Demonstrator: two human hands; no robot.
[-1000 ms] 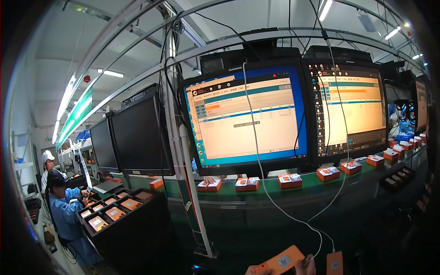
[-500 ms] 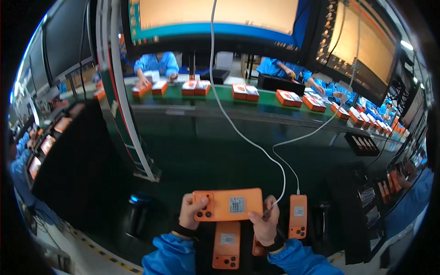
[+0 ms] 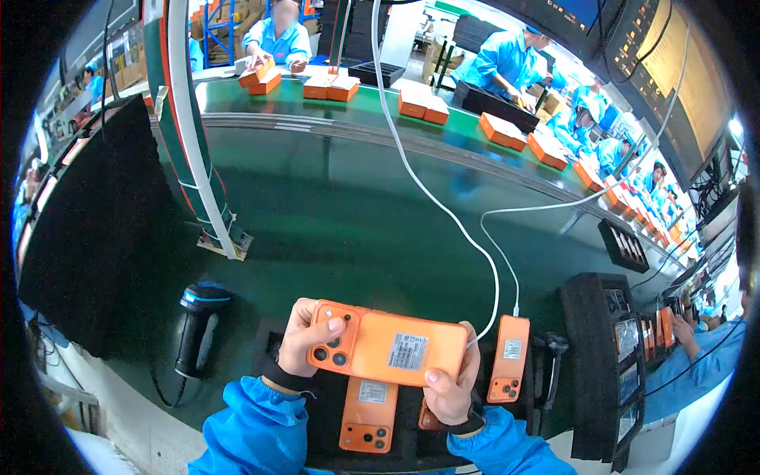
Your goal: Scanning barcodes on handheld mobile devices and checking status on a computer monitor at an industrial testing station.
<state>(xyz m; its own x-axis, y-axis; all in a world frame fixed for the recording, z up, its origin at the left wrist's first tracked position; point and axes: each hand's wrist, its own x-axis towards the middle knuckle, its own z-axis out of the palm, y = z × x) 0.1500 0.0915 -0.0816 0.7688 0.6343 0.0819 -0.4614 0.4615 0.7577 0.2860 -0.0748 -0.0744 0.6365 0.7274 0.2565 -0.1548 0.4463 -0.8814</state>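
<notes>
An orange smartphone (image 3: 372, 348) lies sideways between my hands, its back and camera block facing up. My left hand (image 3: 303, 342) is closed around the camera end, thumb on the camera block. The other end is gripped by my right hand (image 3: 453, 389), with the thumb on the phone's back. A white cable (image 3: 443, 207) runs down to that end; my fingers hide where it meets the phone. Beneath lies a second orange phone (image 3: 369, 416), partly covered. Another orange phone (image 3: 426, 417) is mostly hidden by my right hand. To the right, an orange phone (image 3: 509, 360) has a white cable at its top.
A black handheld scanner (image 3: 198, 328) lies at left; another dark handheld device (image 3: 552, 368) is at right. Beside it stands a black rack (image 3: 599, 364). A post (image 3: 198, 158) rises at left. Orange-and-white boxes (image 3: 423, 103) line the far bench, where people in blue work.
The view has tilted up and shifted, showing more of the far bench. The held phone now slants down to the right and appears nearer. Both hands keep hold of it.
</notes>
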